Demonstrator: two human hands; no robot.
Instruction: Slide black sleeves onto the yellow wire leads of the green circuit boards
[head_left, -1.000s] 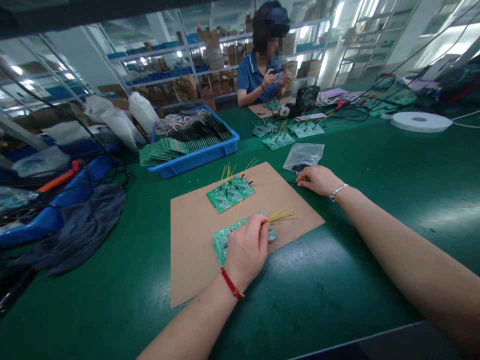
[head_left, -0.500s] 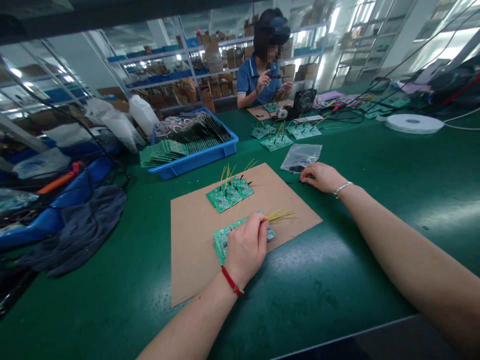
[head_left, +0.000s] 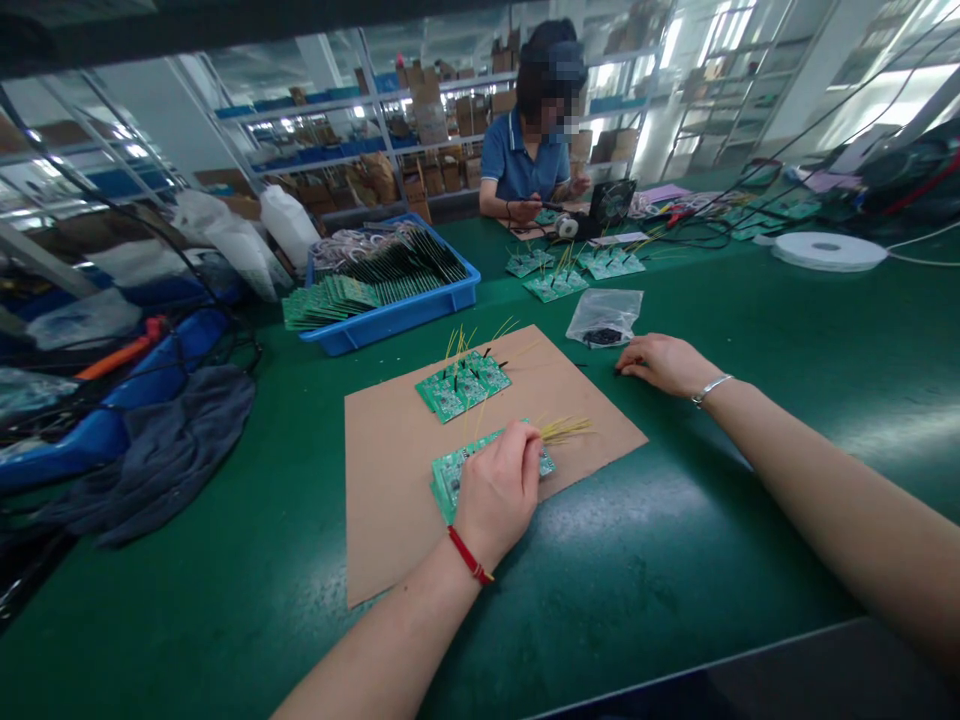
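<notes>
My left hand (head_left: pixel 501 482) is closed round a bundle of thin yellow wires (head_left: pixel 568 430), whose ends fan out to the right. Under that hand lie green circuit boards (head_left: pixel 448 470) on a brown cardboard sheet (head_left: pixel 390 540). Farther back on the cardboard, another stack of circuit boards (head_left: pixel 465 385) has yellow wires and black sleeves standing up from it. My right hand (head_left: pixel 664 362) rests on the green table with its fingertips pinched at a small dark piece, too small to name. Just beyond it lies a clear plastic bag (head_left: pixel 604 316) with black pieces inside.
A blue tray (head_left: pixel 397 325) full of circuit boards stands at the back left. More wired boards (head_left: pixel 556 284) lie beyond the bag. At right is a white reel (head_left: pixel 829 250). A dark cloth (head_left: pixel 180 450) hangs left. Across the table a person (head_left: pixel 529 165) sits working.
My right hand has slid a little right and toward me, away from the bag. My left hand stays over the boards with the wires. The person opposite has lowered a hand.
</notes>
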